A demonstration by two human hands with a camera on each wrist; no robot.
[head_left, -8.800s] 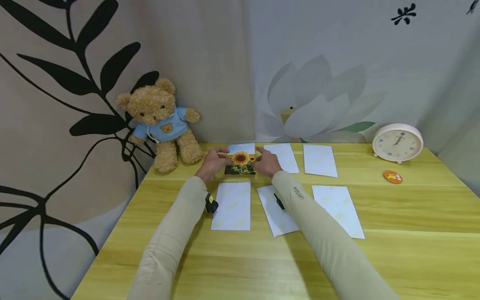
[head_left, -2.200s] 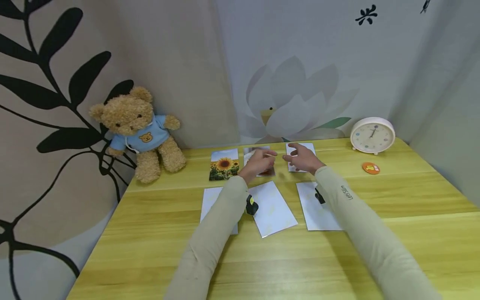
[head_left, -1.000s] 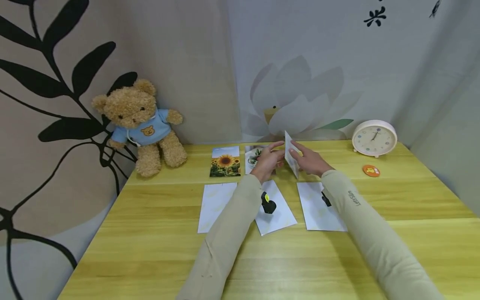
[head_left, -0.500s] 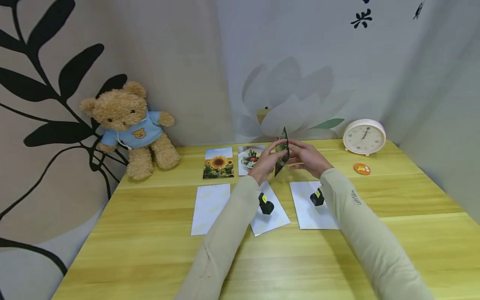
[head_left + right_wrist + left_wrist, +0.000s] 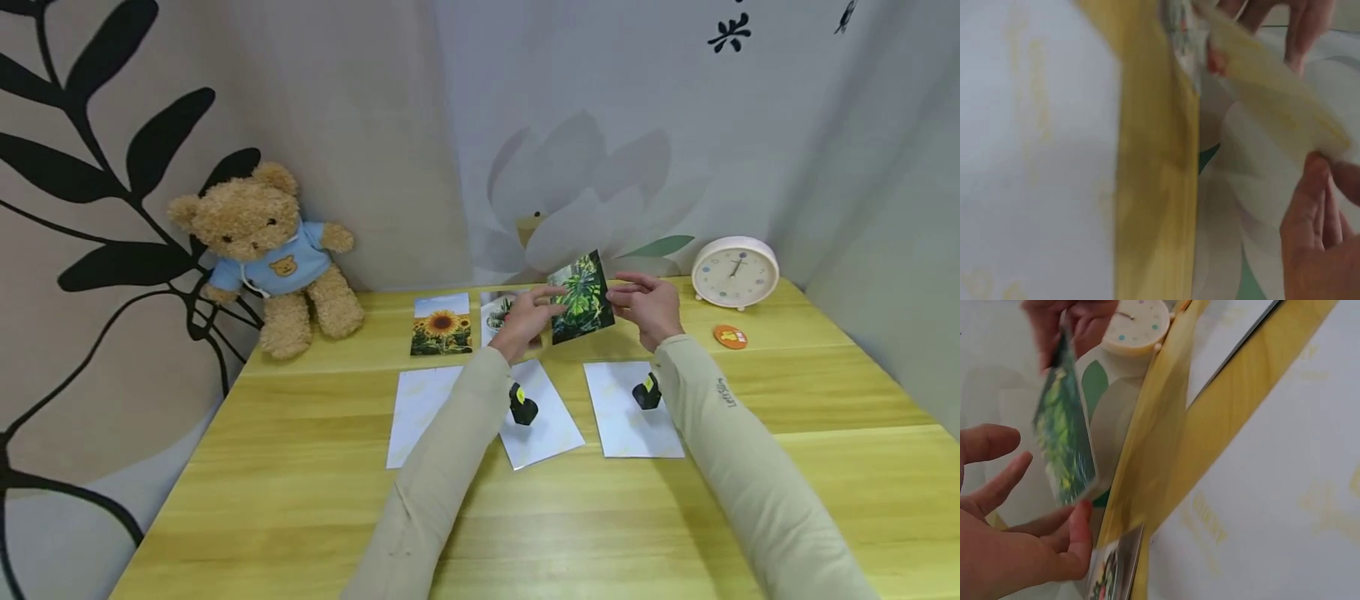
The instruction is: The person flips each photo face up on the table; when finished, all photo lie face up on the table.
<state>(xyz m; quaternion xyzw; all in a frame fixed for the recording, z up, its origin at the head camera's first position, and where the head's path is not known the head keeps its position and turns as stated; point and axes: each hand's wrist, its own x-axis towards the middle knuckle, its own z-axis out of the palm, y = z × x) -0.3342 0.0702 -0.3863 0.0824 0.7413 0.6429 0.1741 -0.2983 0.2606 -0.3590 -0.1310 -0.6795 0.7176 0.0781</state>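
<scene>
A photo of green leaves (image 5: 581, 297) is lifted above the back of the yellow table (image 5: 525, 517), picture side toward me. My right hand (image 5: 639, 297) pinches its right edge. My left hand (image 5: 537, 307) has nearly straight fingers, and the fingertips (image 5: 1080, 515) touch the photo's (image 5: 1066, 437) lower edge while the thumb stands clear. The right wrist view shows the photo's pale back (image 5: 1272, 81), blurred, with my right thumb (image 5: 1316, 175) at its edge. A sunflower photo (image 5: 441, 323) lies face up at the back. Beside it a second picture (image 5: 497, 311) is partly hidden by my left hand.
Three white face-down cards (image 5: 418, 404) (image 5: 546, 421) (image 5: 628, 410) lie in a row under my forearms. A teddy bear (image 5: 268, 250) sits at the back left. A round clock (image 5: 735, 272) and a small orange disc (image 5: 729, 337) are at the back right. Walls close the back.
The back-right card was lifted off the table and turned over; half a second ago it stood edge-on, now its leafy picture faces me. My right hand has shifted right.
</scene>
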